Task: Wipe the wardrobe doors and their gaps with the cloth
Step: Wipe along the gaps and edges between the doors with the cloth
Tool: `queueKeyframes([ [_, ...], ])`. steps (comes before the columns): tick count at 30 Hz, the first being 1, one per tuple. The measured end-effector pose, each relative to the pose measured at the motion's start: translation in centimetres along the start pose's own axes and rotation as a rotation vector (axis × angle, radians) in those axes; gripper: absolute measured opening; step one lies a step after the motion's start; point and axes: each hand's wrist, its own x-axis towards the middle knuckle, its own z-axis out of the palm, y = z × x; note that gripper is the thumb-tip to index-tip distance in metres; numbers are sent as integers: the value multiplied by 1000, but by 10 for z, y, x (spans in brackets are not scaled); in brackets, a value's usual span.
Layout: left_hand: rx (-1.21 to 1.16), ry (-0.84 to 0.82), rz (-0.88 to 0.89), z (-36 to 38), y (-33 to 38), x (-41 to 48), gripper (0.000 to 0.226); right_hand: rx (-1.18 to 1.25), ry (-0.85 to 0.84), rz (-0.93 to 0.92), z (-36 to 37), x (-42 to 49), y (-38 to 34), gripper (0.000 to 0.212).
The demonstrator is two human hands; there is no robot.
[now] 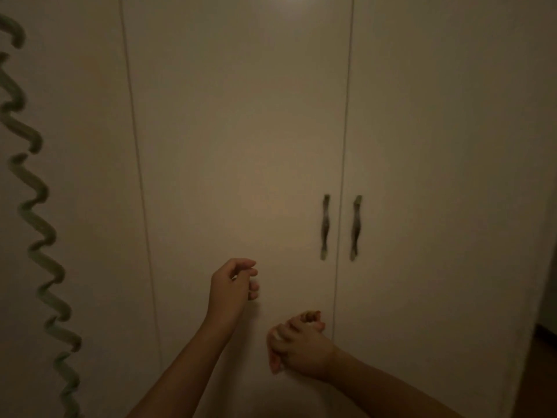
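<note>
Pale wardrobe doors fill the view in dim light. The middle door (241,146) stands shut between a left gap (135,152) and a right gap (343,164). My left hand (233,282) hovers in front of the middle door's lower part, fingers loosely curled, holding nothing. My right hand (301,345) is lower and to the right, close to the right gap. It grips a small white cloth (276,336), of which only bits show between the fingers. I cannot tell if the cloth touches the door.
Two dark wavy handles (325,227) (355,227) flank the right gap, above my right hand. A green coiled cord (39,212) hangs down the far left. The right door (437,176) ends at the wardrobe's side edge, with dark floor (542,372) beyond.
</note>
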Motion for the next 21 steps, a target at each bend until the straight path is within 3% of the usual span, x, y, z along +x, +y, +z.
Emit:
queueKeyframes([
  [7, 3, -94, -19, 61, -5, -17, 25, 22, -11, 70, 38, -88, 40, 15],
  [21, 14, -221, -43, 165, -10, -43, 25, 31, 158, 318, 108, -255, 107, 7],
])
